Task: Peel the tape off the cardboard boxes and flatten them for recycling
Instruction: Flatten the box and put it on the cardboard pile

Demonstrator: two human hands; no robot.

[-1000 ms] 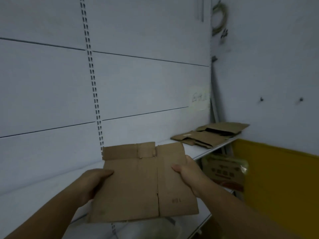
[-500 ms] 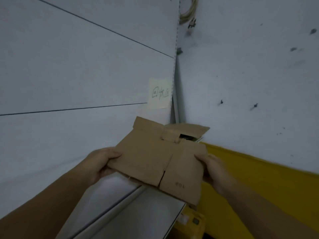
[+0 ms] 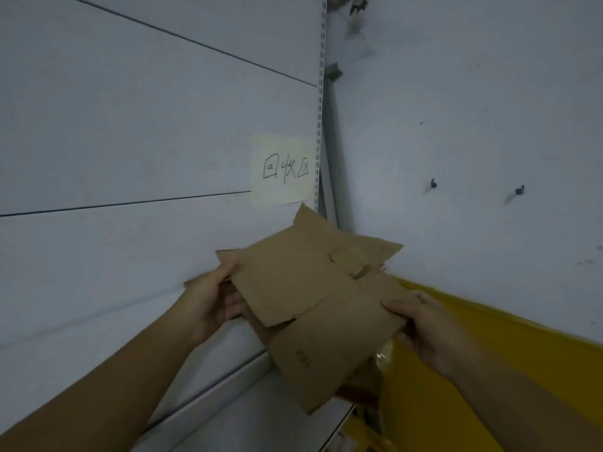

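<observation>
1. A person holds a flattened brown cardboard box (image 3: pixel 313 308) in the air with both hands, tilted so that its far end points toward the wall corner.
2. The left hand (image 3: pixel 215 300) grips the box's left edge, with the thumb lying on top and the fingers curled underneath.
3. The right hand (image 3: pixel 427 324) pinches the opposite edge, thumb on the upper face and the remaining fingers tucked below, out of sight.
4. Just beyond both hands, under the box's far end, lies a pile of other flattened brown cardboard (image 3: pixel 383 249). Thin edges of it also show beside the left thumb.
5. That pile sits at the far end of a white metal shelf (image 3: pixel 241 415), which runs below the left forearm.
6. Above the hands, a pale paper note with handwritten characters (image 3: pixel 282 169) is stuck to the white wall panel.
7. Beneath the right hand is a bright yellow panel (image 3: pixel 489 370).
8. Progress looks far along for this box: it is already collapsed flat, and no shiny tape shows on its upper face. Whether a small raised patch near the far flaps is leftover tape cannot be told.
9. What seems left is laying this box on the pile ahead. Whether more boxes wait elsewhere is not shown.
</observation>
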